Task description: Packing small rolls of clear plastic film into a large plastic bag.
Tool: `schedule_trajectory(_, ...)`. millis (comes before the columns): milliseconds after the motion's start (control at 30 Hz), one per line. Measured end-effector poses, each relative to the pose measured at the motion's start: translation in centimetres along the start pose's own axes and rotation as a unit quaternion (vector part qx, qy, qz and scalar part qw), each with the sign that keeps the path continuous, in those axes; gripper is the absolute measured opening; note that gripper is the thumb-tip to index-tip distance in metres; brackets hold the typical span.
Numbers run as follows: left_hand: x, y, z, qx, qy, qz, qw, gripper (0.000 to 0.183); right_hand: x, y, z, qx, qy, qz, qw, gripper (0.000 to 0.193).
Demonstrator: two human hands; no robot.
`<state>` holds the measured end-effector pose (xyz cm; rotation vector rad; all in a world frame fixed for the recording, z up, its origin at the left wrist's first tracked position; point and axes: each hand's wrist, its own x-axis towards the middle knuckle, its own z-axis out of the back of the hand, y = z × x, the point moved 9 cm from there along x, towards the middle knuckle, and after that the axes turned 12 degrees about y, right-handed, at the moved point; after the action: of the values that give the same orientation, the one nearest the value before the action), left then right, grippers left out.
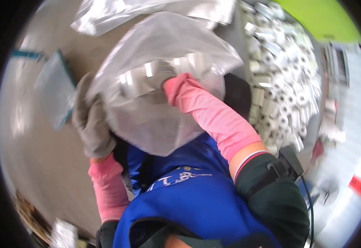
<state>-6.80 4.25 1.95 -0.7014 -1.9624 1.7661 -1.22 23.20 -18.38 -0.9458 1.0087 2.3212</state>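
A large clear plastic bag [159, 124] spreads open in front of me, above my lap. Inside it lie several shiny white rolls [133, 80], side by side in a row. My right hand [162, 73], in a grey glove, reaches into the bag among the rolls and touches them; its fingers are partly hidden and blurred. At the bag's left rim is my left hand [93, 120], also gloved in grey, with the bag's edge between its thumb and fingers. Pink ribbed sleeves cover both forearms.
At the right, a big heap of white rolls [281, 89] fills a grey container, beside a lime-green panel [325, 18]. More clear plastic film [114, 14] lies at the far edge. A blue-edged translucent scoop-like piece [56, 91] is on the left.
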Motion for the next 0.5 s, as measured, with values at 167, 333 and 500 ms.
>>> schedule_trajectory(167,-1.1,-0.9,0.5,0.14,-0.083,0.004,0.987,0.041,-23.6,2.2,12.9,0.361,0.034,0.522,0.772,0.047)
schedule_trajectory(333,-0.7,-1.7,-2.6,0.199,-0.06,-0.013,0.978,0.039,-32.3,-27.9,11.8,0.596,-0.369,0.15,0.697,0.043)
schedule_trajectory(500,-1.2,-0.8,-4.8,0.215,-0.067,-0.01,0.974,0.044,-24.8,-52.6,-15.9,0.032,-0.253,-0.276,0.927,0.049)
